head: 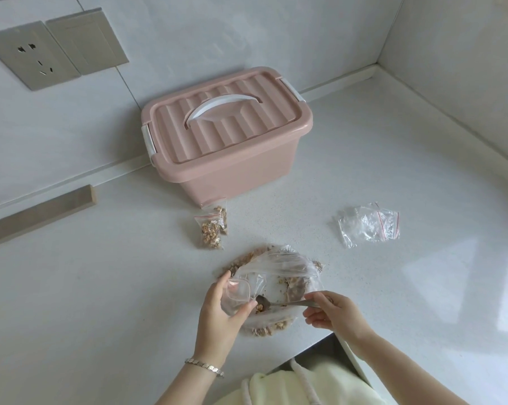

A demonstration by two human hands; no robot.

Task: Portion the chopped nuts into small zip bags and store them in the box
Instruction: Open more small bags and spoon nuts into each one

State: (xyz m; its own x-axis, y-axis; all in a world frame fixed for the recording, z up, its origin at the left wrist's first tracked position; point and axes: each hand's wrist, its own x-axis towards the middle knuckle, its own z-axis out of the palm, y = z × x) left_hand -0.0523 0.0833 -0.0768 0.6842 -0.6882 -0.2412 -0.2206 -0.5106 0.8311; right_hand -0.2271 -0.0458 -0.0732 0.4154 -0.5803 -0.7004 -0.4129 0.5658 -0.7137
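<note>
table [100,287]: white speckled top, everything sits on it, runs back into a corner of the wall [188,33]
wall: pale tiles, with a grey socket [32,55] and a blank plate [87,42] side by side up on the left
box [226,159]: pink plastic, at the back of the table just by the wall. The ribbed lid [246,124] is on, the white handle [223,108] lies flat on top, and there are white clips [148,141] at both ends
wood strip [39,214]: lying along the wall's foot, off to the left, well apart from the box
big bag [279,267]: clear, floppy, mouth open, near the front edge in front of the box. The chopped nuts [264,331] are inside it, mostly round the edges
empty zip bags [368,225]: loose little pile to the right, red line along the zip edges, well apart from the big bag
filled zip bags [211,226]: a couple with nuts in them, just in front of the box's near corner, one lying partly on the other
left hand [220,314]: grip is clamped on a small zip bag [238,290], fingers and thumb curled round it, holding it over the big bag
right hand [334,312]: grip pinched on the handle end of a spoon [287,303]
spoon: metal, bowl end down inside the big bag, right beside the small zip bag, a few nut bits at the bowl
bracelet [204,366]: silvery links on the left wrist
</note>
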